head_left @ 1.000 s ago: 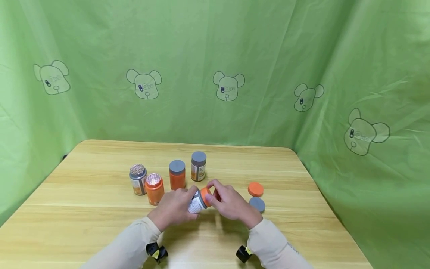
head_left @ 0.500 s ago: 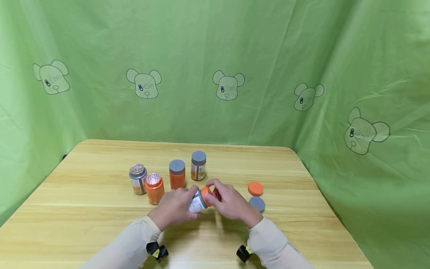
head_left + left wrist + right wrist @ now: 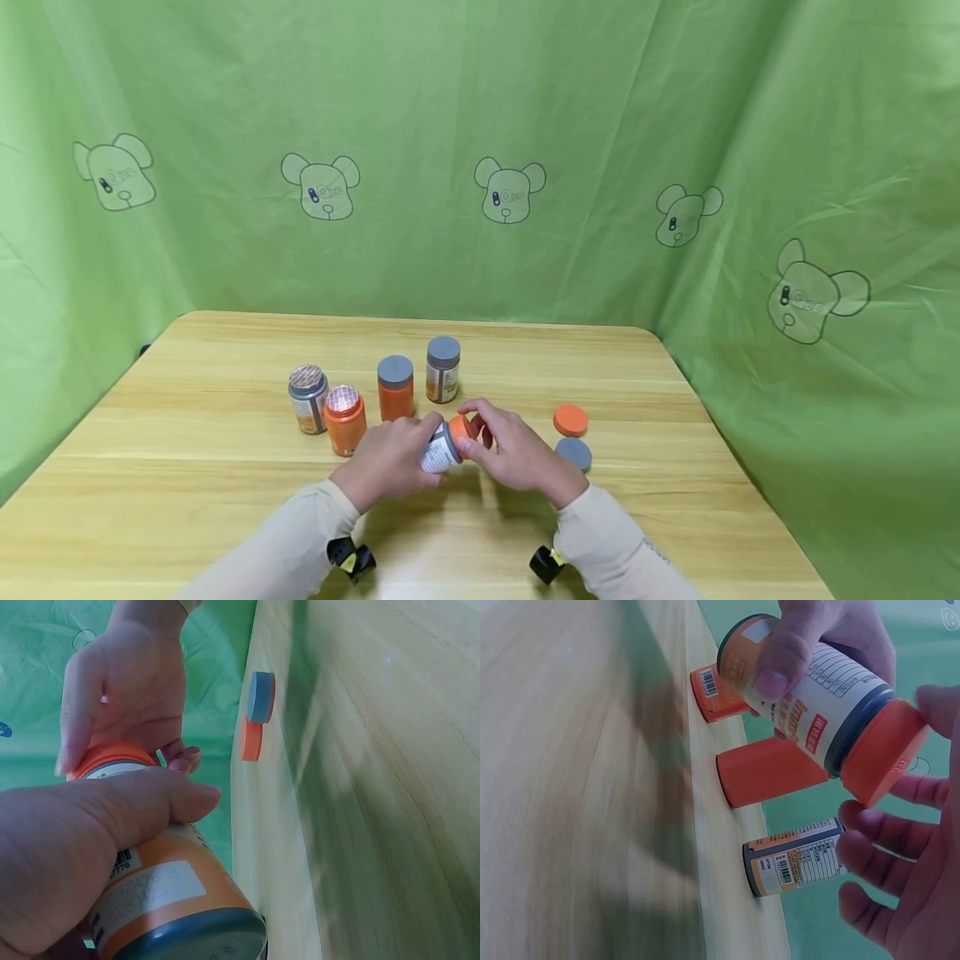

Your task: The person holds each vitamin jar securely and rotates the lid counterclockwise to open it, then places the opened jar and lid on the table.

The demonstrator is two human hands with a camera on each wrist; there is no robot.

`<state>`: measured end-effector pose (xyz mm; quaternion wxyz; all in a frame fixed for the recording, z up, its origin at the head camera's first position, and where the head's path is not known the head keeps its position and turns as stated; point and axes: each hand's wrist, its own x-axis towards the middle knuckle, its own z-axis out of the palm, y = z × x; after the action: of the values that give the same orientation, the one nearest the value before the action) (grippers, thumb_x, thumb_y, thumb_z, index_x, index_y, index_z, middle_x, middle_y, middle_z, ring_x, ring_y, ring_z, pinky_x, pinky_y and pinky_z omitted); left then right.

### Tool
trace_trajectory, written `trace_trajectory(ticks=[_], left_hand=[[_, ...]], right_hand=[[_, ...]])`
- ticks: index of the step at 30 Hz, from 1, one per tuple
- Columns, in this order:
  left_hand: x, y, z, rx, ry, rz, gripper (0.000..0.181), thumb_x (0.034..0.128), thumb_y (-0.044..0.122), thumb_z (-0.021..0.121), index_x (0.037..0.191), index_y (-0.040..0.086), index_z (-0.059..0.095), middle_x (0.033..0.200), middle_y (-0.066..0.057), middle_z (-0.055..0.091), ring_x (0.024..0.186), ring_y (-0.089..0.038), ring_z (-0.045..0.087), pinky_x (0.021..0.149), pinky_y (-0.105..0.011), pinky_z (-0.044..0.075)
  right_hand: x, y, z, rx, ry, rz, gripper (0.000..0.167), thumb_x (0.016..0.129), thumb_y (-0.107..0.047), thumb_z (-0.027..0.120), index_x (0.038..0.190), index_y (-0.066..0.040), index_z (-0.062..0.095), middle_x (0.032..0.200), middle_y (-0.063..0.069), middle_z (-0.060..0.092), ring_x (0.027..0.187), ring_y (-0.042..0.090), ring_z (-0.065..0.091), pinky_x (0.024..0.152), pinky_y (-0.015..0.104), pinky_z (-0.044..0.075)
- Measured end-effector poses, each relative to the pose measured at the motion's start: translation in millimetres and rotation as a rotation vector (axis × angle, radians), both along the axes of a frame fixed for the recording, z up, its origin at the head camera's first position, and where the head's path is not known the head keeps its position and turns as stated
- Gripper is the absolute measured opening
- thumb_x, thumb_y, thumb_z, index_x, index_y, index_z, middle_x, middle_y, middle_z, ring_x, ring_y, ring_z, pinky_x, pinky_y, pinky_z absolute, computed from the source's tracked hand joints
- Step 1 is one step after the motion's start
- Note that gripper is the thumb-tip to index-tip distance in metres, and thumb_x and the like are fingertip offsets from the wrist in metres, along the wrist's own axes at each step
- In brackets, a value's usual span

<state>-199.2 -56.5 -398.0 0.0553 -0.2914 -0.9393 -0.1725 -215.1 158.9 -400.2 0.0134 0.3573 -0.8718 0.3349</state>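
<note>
My left hand (image 3: 390, 464) grips a grey bottle (image 3: 439, 452) with a white and orange label, tilted with its top toward the right. On its top sits an orange cap (image 3: 462, 435). The thumb and fingers of my right hand (image 3: 517, 450) touch that cap at its rim. In the right wrist view the orange cap (image 3: 885, 752) lies between the thumb and fingertips of the right hand (image 3: 922, 847), while the left hand (image 3: 832, 637) wraps the labelled bottle (image 3: 810, 697). The left wrist view shows the bottle's dark base (image 3: 199, 936) low in front.
Left on the table (image 3: 187, 400) stand a grey bottle (image 3: 309, 410) and an orange bottle (image 3: 346, 429), both with foil-sealed tops. Behind the hands are an orange bottle (image 3: 396, 400) and a grey bottle (image 3: 442, 382), both grey-capped. At right lie an orange cap (image 3: 571, 420) and a grey cap (image 3: 573, 454).
The fingers of my right hand have shifted slightly around the orange cap. My left hand and its bottle have stayed nearly still.
</note>
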Motion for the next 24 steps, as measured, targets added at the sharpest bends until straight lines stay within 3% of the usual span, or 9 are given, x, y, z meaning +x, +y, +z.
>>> trace_trajectory(ticks=[5,14,24], left_hand=[[0.3,-0.4,0.2,0.009,-0.008,-0.010,0.056,0.0702,0.038,0.084,0.111,0.012,0.055,0.080,-0.001,0.059,0.062,-0.013,0.052,0.050,-0.027,0.043],[0.3,-1.3,0.4,0.001,-0.007,-0.002,0.057,0.0701,0.038,0.084,0.111,0.012,0.055,0.080,-0.002,0.058,0.062,-0.013,0.052,0.050,-0.028,0.043],[1.4,-0.8,0.1,0.000,-0.038,-0.006,0.056,0.0707,0.039,0.083,0.112,0.012,0.056,0.080,-0.002,0.059,0.063,-0.013,0.053,0.051,-0.027,0.043]], right_hand=[[0.4,-0.4,0.2,0.007,0.003,-0.016,0.034,0.099,-0.033,0.054,0.122,-0.008,0.050,0.073,-0.006,0.053,0.061,0.007,0.050,0.055,0.025,0.045],[1.4,-1.2,1.4,0.010,-0.046,-0.003,0.043,0.098,-0.032,0.056,0.129,-0.005,0.047,0.084,-0.004,0.055,0.072,0.011,0.052,0.062,0.028,0.047],[1.8,-0.8,-2.6,0.006,-0.048,-0.019,0.035,0.100,-0.035,0.052,0.125,-0.010,0.049,0.078,-0.006,0.055,0.066,0.010,0.053,0.059,0.027,0.047]])
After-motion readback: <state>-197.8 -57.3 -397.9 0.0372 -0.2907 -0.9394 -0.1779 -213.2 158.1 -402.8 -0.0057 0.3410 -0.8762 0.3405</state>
